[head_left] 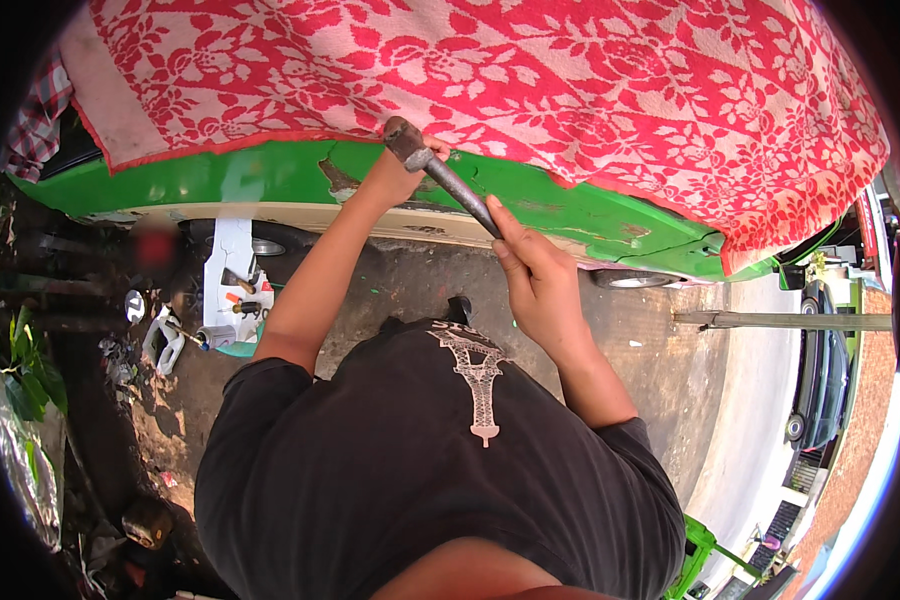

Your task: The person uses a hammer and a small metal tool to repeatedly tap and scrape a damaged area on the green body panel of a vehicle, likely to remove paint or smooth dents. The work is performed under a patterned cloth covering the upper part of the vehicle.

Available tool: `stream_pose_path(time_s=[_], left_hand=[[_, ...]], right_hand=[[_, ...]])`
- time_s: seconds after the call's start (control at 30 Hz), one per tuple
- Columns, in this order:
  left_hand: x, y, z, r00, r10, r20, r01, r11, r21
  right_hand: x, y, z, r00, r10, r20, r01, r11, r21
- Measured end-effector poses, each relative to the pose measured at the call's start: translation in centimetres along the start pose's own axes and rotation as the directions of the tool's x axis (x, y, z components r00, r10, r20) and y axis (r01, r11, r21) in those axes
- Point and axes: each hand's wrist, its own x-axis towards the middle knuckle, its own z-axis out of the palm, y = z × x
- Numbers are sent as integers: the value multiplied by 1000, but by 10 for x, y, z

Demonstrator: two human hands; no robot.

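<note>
My right hand [542, 265] is wrapped round the handle of a hammer [460, 190], whose worn metal head is up and to the left. Behind that head, my left hand [394, 178] is against the green car body panel [290, 172], just below the edge of a red and cream floral cloth [530, 70]. Its fingers look curled, but the hammer partly covers them, and what they hold is hidden. The panel's paint is cracked and chipped around both hands, with a bare patch left of my left hand.
A white board [228, 265] with small tools and a can [215, 337] stands low at the left. Leafy plants [32, 375] are at the far left. A wooden post [790, 321] crosses the right side, near a parked dark car [822, 370]. Something bright green [695, 555] stands behind me at the right.
</note>
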Motion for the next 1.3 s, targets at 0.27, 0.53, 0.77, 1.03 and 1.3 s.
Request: stream_pose_path(time_s=[0.27, 0.53, 0.77, 1.03, 1.3], left_hand=[[-14, 13, 1, 949, -315, 8, 314, 943, -112], [-26, 13, 9, 969, -216, -120, 159, 917, -367], [-28, 9, 17, 970, -211, -122, 153, 916, -370], [-28, 14, 23, 973, -161, -167, 101, 941, -323], [-27, 17, 24, 942, -310, -127, 243, 894, -377]], right_hand=[[-10, 15, 1, 982, 188, -2, -187, 979, 83], [-41, 54, -11, 854, 505, -127, -428, 819, 383], [-59, 64, 3, 842, 528, -111, -435, 786, 439], [-57, 64, 6, 871, 482, -94, -413, 823, 391], [-39, 31, 15, 980, 190, -56, -175, 963, 204]])
